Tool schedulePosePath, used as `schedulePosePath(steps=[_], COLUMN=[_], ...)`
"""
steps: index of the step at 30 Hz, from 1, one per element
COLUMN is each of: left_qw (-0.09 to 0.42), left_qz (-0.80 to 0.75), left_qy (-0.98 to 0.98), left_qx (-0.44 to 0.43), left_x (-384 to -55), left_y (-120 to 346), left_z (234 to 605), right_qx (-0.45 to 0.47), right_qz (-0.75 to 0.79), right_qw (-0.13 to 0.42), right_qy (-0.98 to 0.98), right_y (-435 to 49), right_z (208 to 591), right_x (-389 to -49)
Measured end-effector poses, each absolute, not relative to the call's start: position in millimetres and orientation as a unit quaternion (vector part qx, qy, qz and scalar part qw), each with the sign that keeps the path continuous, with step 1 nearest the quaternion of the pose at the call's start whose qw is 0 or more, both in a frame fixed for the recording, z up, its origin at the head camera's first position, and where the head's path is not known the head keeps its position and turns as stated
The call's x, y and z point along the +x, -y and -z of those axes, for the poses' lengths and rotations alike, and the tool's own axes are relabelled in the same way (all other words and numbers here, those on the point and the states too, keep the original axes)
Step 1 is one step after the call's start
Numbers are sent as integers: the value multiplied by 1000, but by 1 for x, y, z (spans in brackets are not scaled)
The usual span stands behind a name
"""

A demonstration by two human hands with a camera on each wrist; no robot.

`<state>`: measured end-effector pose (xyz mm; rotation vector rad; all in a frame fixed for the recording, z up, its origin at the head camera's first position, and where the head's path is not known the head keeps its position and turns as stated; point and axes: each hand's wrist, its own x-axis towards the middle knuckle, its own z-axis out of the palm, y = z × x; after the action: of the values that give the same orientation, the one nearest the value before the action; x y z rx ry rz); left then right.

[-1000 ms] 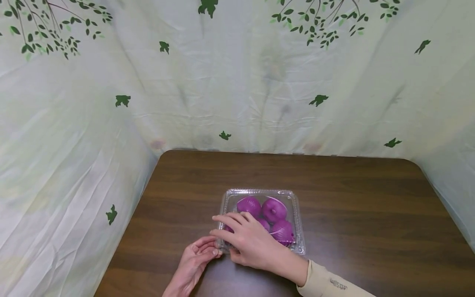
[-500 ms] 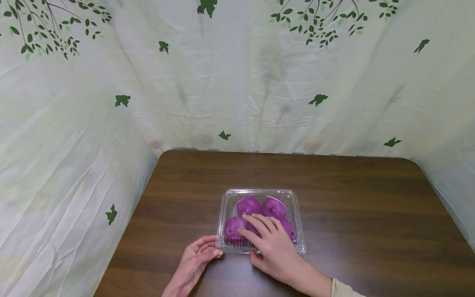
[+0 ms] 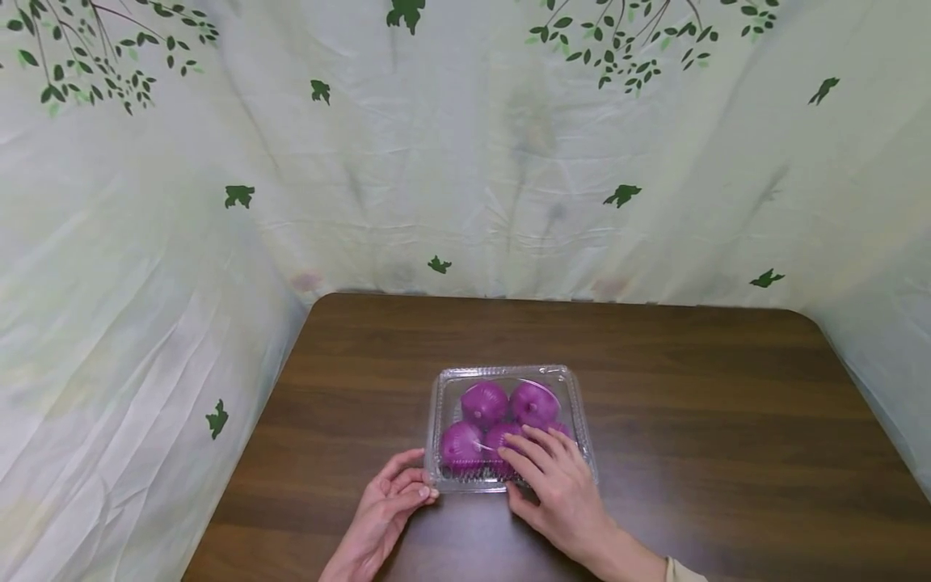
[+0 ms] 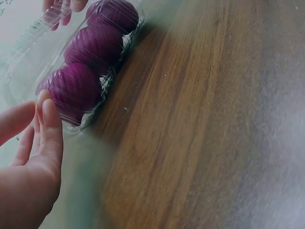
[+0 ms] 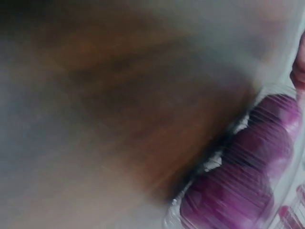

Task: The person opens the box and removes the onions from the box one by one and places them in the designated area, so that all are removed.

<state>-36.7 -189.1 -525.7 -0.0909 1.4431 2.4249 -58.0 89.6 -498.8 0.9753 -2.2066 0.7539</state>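
A clear plastic clamshell box (image 3: 434,404) with its lid down lies on the brown wooden table, packed with several red onions (image 3: 483,404). My left hand (image 3: 385,509) pinches the box's near left corner between thumb and fingers; the left wrist view shows these fingertips (image 4: 50,112) right at the corner. Over the near right part of the lid is my right hand (image 3: 563,493), fingers spread and slightly bent, thumb low at the near rim. That hand covers the near right onion in the head view. The right wrist view is blurred, with onions (image 5: 257,148) behind the plastic wall.
The table (image 3: 691,420) has rounded far corners. Behind it and at both sides hang pale cloth sheets (image 3: 465,162) printed with green leaves and birds.
My right hand has slid rightward along the near side of the box, uncovering the near left onion. The left hand keeps its place at the corner. The box has barely shifted.
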Motion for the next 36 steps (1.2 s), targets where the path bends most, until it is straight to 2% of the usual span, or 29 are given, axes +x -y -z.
schedulePosePath(steps=[6,13,16,22,28,36], left_qw=[124,40,44,32,41,53], left_qz=[-779,-540,-464,-409,-364,-371], left_qy=[-613,-837,-878,-901,-919,-918], left_qx=[-47,78,111,141,146,132], left_x=[-38,-48,-51,-59,-63,-65], left_y=[182,178,176,167,157,156], left_z=[514,514,513,512,512,510], right_qx=[369,365,362,355,349,287], right_qz=[-290,-298,-300,-299,-288,-264], right_qw=[308,306,305,297,299,311], right_qy=[828,827,828,835,840,867], right_y=[-90,-91,-92,-92,-93,-114], right_z=[491,490,490,492,498,504], right_x=[-60,-60,-60,-58,-56,-57])
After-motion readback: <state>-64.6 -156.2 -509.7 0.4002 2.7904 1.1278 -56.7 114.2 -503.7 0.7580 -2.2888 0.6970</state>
